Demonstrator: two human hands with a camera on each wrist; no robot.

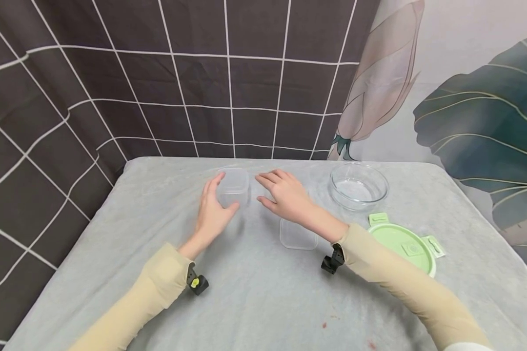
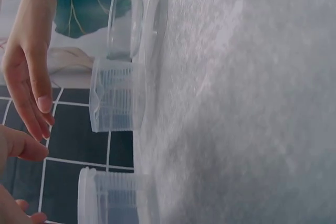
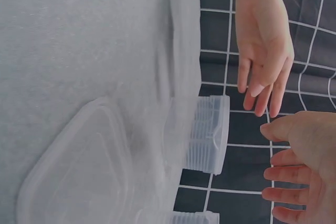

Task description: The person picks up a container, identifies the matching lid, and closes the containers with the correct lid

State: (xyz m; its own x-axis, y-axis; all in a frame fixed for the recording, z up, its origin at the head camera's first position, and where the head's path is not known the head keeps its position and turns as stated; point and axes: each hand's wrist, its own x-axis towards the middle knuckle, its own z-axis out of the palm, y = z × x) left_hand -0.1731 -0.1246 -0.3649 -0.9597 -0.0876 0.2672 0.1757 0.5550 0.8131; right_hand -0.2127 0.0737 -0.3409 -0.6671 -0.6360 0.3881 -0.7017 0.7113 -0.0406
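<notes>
A clear square plastic container (image 1: pixel 234 183) with a lid on it stands near the back of the table. My left hand (image 1: pixel 212 210) hovers at its left and front, fingers and thumb spread. Further right my right hand (image 1: pixel 286 196) is held in the air with its fingers extended, holding nothing. A second clear plastic container (image 2: pixel 113 95) shows upright in the left wrist view; in the head view my right hand and forearm mostly hide it. A flat, clear square lid (image 1: pixel 297 235) lies in front of it, under my right wrist.
A round glass bowl (image 1: pixel 358 186) stands at the back right. Nearer me lies a round green lid (image 1: pixel 404 246) with clip tabs, partly covered by my right sleeve. Grey cloth covers the table (image 1: pixel 246 297). A dark gridded curtain (image 1: pixel 202 78) hangs behind it.
</notes>
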